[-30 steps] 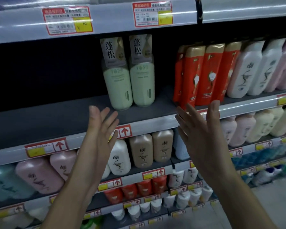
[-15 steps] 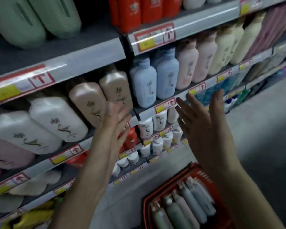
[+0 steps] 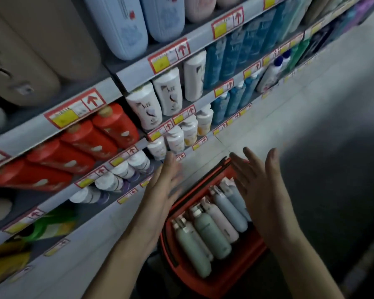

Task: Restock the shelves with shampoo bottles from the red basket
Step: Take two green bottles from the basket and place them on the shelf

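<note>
A red basket (image 3: 225,283) stands on the floor in front of the shelves. Several shampoo bottles lie side by side in it: a green one (image 3: 209,231), a pink one (image 3: 221,222) and a pale blue one (image 3: 231,209). My left hand (image 3: 162,190) hovers over the basket's left rim with fingers straight, holding nothing. My right hand (image 3: 261,188) hangs above the basket's right side, fingers spread and empty, covering part of the blue bottles.
Shelves (image 3: 125,74) run along the left, packed with red bottles (image 3: 89,139), white bottles (image 3: 156,102) and teal bottles (image 3: 235,55), each edge carrying price tags. Grey tiled floor (image 3: 311,117) lies to the right of the basket.
My view has tilted down from the upper shelves to the floor. The red basket has come fully into sight, and both empty hands have dropped from shelf height to just above it.
</note>
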Available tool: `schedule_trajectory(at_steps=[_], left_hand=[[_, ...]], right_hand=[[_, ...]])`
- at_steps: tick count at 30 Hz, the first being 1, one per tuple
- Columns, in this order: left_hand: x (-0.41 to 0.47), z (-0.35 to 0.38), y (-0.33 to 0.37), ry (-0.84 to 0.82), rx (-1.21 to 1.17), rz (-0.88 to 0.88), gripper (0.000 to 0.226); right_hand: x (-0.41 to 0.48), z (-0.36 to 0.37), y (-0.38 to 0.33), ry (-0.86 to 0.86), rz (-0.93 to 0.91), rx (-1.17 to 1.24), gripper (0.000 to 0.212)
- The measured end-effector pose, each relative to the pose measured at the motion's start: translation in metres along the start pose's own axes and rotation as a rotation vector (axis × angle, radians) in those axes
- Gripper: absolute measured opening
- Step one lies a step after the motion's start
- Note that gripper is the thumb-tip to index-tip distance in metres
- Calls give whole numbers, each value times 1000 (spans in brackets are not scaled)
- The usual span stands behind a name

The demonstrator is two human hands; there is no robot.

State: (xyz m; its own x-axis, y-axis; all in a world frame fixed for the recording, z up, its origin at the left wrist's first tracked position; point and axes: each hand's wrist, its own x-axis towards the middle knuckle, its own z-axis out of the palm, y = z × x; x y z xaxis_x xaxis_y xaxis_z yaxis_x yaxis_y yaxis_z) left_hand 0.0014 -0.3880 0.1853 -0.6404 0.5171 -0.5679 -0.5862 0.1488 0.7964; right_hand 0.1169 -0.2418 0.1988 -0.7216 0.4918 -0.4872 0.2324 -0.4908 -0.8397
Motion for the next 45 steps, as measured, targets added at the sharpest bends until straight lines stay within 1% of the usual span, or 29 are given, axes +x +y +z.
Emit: schedule_trajectory(at_steps=[1,3,4,5,7,10,11,12,14,15,17,18,19,22,23,25,27,29,30,31,33,34,36,38,40,42,43,45], left_hand=[[6,1,-22,2,-23,-57,92],[14,-1,-57,13,-35,-154,80],[17,-2,-78,24,-29,-197,77],[21,-5,-96,33,-18,-226,79],[28,-11,-134,84,-32,-299,85],[34,-20,-175,120,-1,-386,92],[37,-23,-188,140,-1,-417,89],[39,-25,-197,150,-4,-434,80],[44,-27,-214,159,-16,-464,61],[46,-27,-222,172,-10,-473,62],[52,-26,-237,219,-8,-484,82],[54,-27,-244,246,-14,-492,89],[55,-28,-249,268,-19,-500,88],[57,-30,-257,294,-13,-523,73],[58,-30,-258,300,-18,-527,72],[58,-31,-263,318,-34,-537,70],[58,-32,-267,338,-57,-554,68],[56,-33,-269,358,-71,-565,69],[56,-34,-270,370,-85,-565,68],[55,-34,-270,381,-98,-562,68],[54,-33,-269,401,-117,-555,68],[53,-32,-268,403,-122,-549,69],[51,-32,-268,395,-122,-537,70],[51,-34,-268,382,-120,-523,72],[52,-37,-267,373,-114,-507,73],[52,-40,-267,359,-101,-494,75],[52,-43,-267,348,-90,-484,77],[50,-48,-267,341,-73,-456,80]], right_hand=[[5,-8,17,24,32,2,102],[13,-19,45,60,76,-14,116],[18,-26,62,76,100,-31,119],[20,-32,77,78,114,-46,119],[25,-43,108,70,148,-71,110],[35,-55,146,57,173,-121,105],[39,-58,160,55,199,-128,104],[42,-59,170,43,226,-139,102],[46,-60,192,49,281,-158,89],[48,-60,203,65,298,-162,80],[49,-58,223,65,324,-182,54],[50,-56,233,56,339,-191,46],[49,-56,243,59,356,-202,48],[50,-56,269,43,414,-228,72],[50,-56,276,46,437,-248,73],[50,-54,292,48,453,-308,65],[50,-53,308,20,440,-393,50],[48,-50,329,-27,414,-529,36],[46,-49,339,-63,411,-610,38],[44,-48,350,-77,387,-702,47],[42,-44,372,-88,338,-958,70],[42,-42,379,-88,324,-1059,77],[43,-37,387,-108,313,-1212,84],[45,-33,392,-119,303,-1309,89],[49,-31,397,-96,295,-1358,92],[52,-31,399,-86,303,-1365,91],[53,-32,400,-79,308,-1342,89],[50,-35,400,-36,283,-1199,86]])
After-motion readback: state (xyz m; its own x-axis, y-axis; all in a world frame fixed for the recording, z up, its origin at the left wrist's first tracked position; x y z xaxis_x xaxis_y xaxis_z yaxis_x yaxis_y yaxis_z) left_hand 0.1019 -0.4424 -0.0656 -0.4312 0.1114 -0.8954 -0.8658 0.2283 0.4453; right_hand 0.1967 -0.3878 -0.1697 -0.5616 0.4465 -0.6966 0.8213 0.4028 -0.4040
